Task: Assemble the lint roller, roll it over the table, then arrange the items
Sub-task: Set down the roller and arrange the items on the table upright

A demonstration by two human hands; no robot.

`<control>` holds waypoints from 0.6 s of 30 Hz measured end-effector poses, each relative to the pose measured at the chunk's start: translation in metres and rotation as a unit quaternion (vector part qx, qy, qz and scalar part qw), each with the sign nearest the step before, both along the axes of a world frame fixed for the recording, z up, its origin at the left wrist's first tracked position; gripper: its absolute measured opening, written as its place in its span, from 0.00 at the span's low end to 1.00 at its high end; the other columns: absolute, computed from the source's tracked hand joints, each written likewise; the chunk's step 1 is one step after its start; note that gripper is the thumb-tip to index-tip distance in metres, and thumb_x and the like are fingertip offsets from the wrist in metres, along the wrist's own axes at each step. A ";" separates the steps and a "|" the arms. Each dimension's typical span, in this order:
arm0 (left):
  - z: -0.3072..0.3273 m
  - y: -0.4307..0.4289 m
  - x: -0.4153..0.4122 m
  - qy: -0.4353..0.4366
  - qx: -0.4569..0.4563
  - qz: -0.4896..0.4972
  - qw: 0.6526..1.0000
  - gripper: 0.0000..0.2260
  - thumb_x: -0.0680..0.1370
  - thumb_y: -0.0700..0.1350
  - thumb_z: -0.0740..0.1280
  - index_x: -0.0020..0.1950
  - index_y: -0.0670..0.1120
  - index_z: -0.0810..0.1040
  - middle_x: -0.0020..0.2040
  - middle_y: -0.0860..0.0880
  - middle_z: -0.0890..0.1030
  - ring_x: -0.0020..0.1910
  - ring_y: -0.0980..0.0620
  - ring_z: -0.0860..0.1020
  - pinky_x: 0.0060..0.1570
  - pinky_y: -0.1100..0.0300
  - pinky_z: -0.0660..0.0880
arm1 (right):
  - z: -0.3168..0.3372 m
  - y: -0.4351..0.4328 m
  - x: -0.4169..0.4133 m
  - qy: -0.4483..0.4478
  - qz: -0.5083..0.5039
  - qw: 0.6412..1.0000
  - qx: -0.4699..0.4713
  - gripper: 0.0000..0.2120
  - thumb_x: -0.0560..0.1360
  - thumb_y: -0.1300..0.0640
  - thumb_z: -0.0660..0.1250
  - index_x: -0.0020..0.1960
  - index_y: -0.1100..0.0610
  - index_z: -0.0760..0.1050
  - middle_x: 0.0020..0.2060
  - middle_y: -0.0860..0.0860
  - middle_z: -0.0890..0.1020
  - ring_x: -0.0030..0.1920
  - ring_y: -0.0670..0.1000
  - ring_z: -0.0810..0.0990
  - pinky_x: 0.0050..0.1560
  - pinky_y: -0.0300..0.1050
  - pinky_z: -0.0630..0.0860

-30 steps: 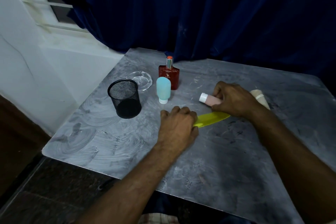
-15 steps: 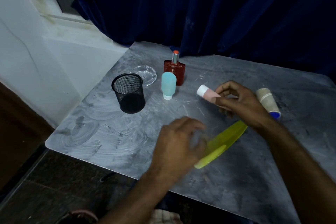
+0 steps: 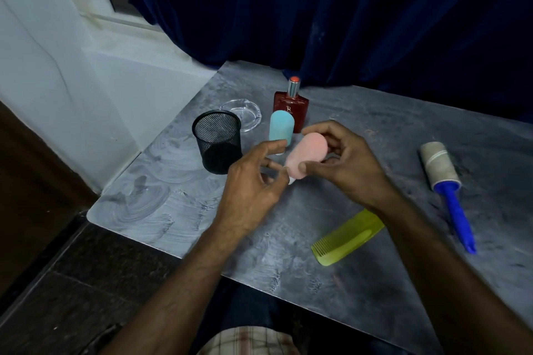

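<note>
One grey marbled table (image 3: 375, 291) carries everything, set against a dark blue curtain (image 3: 346, 8). Above it, the right hand (image 3: 343, 164) holds a pink squeeze bottle (image 3: 307, 158) in the air, thumb pressed on its lower side and fingers curled round the far side. The left hand (image 3: 253, 181) sits just beside the bottle's lower end, fingers loosely spread and curled; whether they touch the cap I cannot tell. A black mesh cup (image 3: 217, 141) stands at the left. The assembled lint roller (image 3: 445, 184), blue-handled, lies far right. A yellow-green comb (image 3: 347, 238) lies flat beneath the right wrist. Behind the hands stand a red perfume bottle (image 3: 291, 105), a light blue squeeze bottle (image 3: 281, 128), and a glass ashtray (image 3: 245, 114).
</note>
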State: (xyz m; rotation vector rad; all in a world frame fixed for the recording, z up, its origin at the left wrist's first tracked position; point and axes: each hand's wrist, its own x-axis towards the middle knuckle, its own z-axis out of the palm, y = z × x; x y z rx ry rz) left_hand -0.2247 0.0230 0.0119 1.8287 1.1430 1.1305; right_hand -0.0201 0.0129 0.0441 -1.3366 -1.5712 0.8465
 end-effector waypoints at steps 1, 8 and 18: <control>-0.001 -0.001 0.000 -0.004 -0.001 0.001 1.000 0.22 0.78 0.39 0.75 0.71 0.49 0.81 0.62 0.56 0.85 0.52 0.62 0.84 0.44 0.71 0.80 | -0.002 0.001 -0.005 0.003 -0.003 1.000 0.006 0.26 0.67 0.64 0.82 0.61 0.52 0.77 0.55 0.44 0.84 0.58 0.46 0.83 0.50 0.41 0.82; -0.012 -0.004 -0.002 -0.063 -0.006 0.043 0.997 0.23 0.78 0.40 0.77 0.72 0.49 0.79 0.64 0.52 0.84 0.54 0.63 0.84 0.45 0.74 0.78 | -0.017 0.008 -0.037 0.022 -0.068 0.996 0.058 0.18 0.70 0.63 0.79 0.56 0.50 0.79 0.52 0.41 0.85 0.56 0.44 0.84 0.47 0.43 0.83; -0.024 0.001 -0.012 -0.026 0.009 0.066 0.997 0.26 0.77 0.36 0.75 0.75 0.46 0.77 0.65 0.48 0.83 0.54 0.71 0.81 0.46 0.77 0.76 | -0.030 0.014 -0.055 -0.031 -0.095 0.991 0.086 0.15 0.77 0.61 0.73 0.63 0.52 0.80 0.53 0.43 0.85 0.52 0.41 0.84 0.50 0.33 0.80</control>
